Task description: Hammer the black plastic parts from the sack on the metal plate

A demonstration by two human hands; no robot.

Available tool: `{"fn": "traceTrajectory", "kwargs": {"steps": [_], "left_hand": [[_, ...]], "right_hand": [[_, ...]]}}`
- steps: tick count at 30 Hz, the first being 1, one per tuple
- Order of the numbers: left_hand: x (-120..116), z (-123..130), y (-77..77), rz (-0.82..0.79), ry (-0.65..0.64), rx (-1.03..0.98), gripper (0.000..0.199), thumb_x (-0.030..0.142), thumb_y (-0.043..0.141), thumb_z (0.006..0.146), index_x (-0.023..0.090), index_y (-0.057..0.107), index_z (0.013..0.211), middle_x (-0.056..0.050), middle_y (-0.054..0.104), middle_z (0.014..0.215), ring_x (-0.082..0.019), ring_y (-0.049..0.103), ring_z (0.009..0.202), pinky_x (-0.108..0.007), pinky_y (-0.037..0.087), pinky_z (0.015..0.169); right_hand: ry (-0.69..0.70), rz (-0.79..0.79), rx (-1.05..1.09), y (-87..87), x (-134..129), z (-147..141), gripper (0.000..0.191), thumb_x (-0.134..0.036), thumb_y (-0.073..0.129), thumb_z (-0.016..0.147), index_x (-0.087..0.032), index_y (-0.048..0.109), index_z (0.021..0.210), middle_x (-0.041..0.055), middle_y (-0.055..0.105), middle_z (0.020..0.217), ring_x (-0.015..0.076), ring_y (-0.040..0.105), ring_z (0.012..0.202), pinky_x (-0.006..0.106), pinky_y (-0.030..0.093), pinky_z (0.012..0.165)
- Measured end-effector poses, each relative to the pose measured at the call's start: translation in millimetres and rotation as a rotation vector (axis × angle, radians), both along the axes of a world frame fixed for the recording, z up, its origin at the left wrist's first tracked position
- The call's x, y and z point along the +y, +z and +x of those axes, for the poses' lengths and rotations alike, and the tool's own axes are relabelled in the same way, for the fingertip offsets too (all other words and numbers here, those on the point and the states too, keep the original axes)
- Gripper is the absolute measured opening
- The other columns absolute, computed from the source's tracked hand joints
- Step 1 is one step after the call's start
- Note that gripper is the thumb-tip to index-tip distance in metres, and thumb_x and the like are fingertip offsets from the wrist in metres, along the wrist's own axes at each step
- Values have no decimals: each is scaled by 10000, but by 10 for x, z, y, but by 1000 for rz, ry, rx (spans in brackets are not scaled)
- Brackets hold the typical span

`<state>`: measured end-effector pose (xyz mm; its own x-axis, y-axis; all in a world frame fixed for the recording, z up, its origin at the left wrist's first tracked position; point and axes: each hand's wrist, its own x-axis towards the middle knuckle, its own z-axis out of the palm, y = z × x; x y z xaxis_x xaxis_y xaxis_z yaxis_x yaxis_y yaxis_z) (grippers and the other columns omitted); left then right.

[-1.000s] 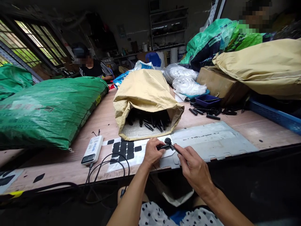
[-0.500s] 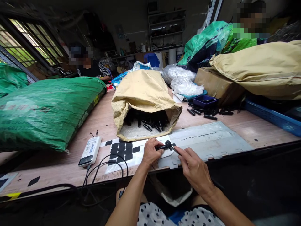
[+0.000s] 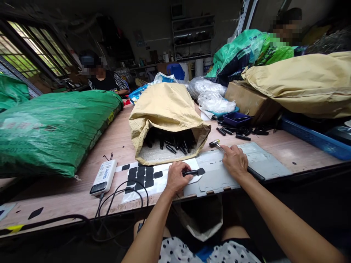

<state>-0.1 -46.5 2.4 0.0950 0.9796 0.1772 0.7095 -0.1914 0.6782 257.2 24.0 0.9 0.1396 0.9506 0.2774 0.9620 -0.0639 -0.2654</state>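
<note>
My left hand (image 3: 177, 177) is closed around a black pen-like part (image 3: 191, 172), held flat over the grey sheet (image 3: 215, 179), its right end beside a small black patch (image 3: 201, 171). Further right, my right hand (image 3: 235, 160) grips a small hammer (image 3: 216, 143); the head points up and left, and the black handle sticks out behind the hand. Behind my left hand, a beige sack (image 3: 164, 106) lies open toward me with many black parts (image 3: 181, 140) inside. A white sheet with black stickers (image 3: 141, 177) lies left of my left hand.
A white power bank (image 3: 104, 177) with black cables sits at the left, near a full green sack (image 3: 57, 128). Loose black parts, a purple tray (image 3: 237, 118), a cardboard box (image 3: 246, 98) and a blue basket (image 3: 315, 137) are at the right. Two people are further back.
My right hand has moved right with the hammer, whose head has left the black part. My left hand stays nearly in place, holding the part.
</note>
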Motion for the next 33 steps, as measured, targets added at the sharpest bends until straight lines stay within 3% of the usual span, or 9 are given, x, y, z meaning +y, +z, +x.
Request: {"fn": "traceTrajectory", "kwargs": {"steps": [9,23,27,30,33], "left_hand": [[-4,-7,14,-14,4,-1,186,137,734,673,240,660,809,9,683,876,-232,569,929,-367,404,849],[2,-31,-24,-3,0,-77,160,146,725,682,222,652,802,10,655,863,-206,560,885,-329,419,803],[7,-47,-9,38,-4,-140,103,254,712,785,225,689,882,-13,658,896,-209,569,878,-337,446,808],[-134,-34,72,148,-36,-178,157,340,617,914,230,697,991,-43,671,962,-226,583,934,-364,456,857],[-501,75,149,206,-216,-221,217,338,512,992,236,665,1107,-60,682,1003,-219,605,955,-361,462,867]], "right_hand": [[-2,93,-73,-168,92,-122,389,-237,495,949,-285,687,1284,96,582,1042,219,448,928,334,250,737],[9,67,-128,-93,61,-156,356,-240,469,960,-250,636,1273,111,587,1087,252,489,1011,358,275,762],[0,42,-119,-69,74,-173,352,-241,482,947,-238,624,1269,121,580,1120,267,487,1050,362,293,791],[-4,18,-108,-50,80,-180,349,-246,487,941,-230,619,1264,128,573,1139,274,481,1064,367,307,813],[0,10,-100,-41,76,-180,351,-252,477,946,-231,614,1268,131,570,1148,277,479,1067,371,314,824]]}}
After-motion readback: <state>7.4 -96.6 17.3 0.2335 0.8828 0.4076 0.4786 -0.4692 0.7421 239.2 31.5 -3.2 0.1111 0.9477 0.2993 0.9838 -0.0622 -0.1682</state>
